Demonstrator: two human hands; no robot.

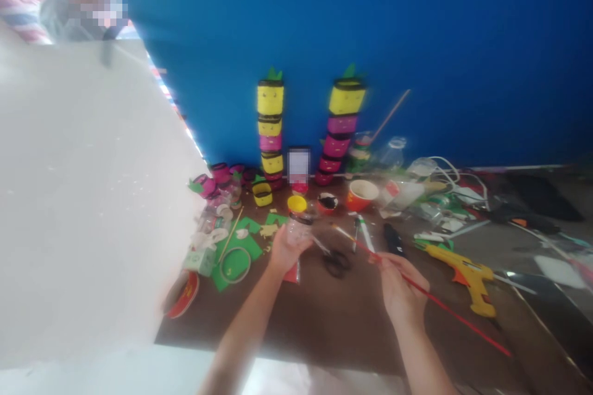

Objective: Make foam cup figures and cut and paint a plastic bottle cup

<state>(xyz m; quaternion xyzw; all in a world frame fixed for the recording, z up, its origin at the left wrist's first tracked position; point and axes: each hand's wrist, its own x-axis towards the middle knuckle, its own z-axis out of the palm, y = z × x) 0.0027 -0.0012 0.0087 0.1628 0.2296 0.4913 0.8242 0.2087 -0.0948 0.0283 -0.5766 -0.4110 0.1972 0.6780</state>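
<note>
My left hand is closed round a clear plastic cup with a dark rim, held over the table's middle. In my right hand is a long red paintbrush, its bristle end pointing left toward the cup. Just behind the cup stands a small pot of yellow paint. A bowl with dark paint sits to its right. Black-handled scissors lie between my two hands. A white marker rests beyond the brush.
Two stacks of painted yellow and pink cups, a left stack and a right stack, stand against the blue wall. A yellow glue gun lies right. Green sheets and a tape roll lie left. Another person is behind the white panel.
</note>
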